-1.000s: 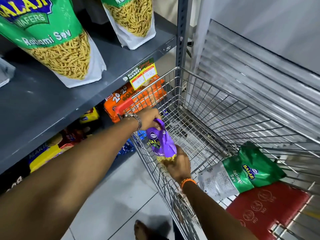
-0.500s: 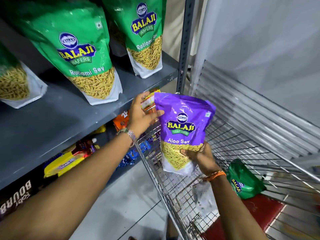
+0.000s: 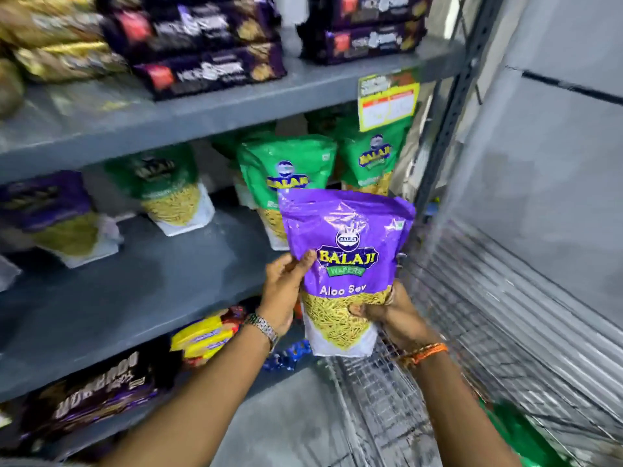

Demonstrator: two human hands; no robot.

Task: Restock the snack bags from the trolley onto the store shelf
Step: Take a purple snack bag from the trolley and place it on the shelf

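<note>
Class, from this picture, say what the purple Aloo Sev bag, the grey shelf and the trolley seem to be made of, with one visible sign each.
Purple Aloo Sev snack bag: glossy plastic film; creases catch light.
Grey shelf board: probably painted metal; flat matt surface, thin edge.
Wire trolley: bare shiny metal wire in a grid.

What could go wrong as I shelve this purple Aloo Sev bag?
1. The purple bag is level with upright green bags; pushing it in there could topple them.
2. A purple bag on the shelf stands far left, so it could get mis-slotted.
3. Left hand and right hand grip only its lower half; the top may flop.
</note>
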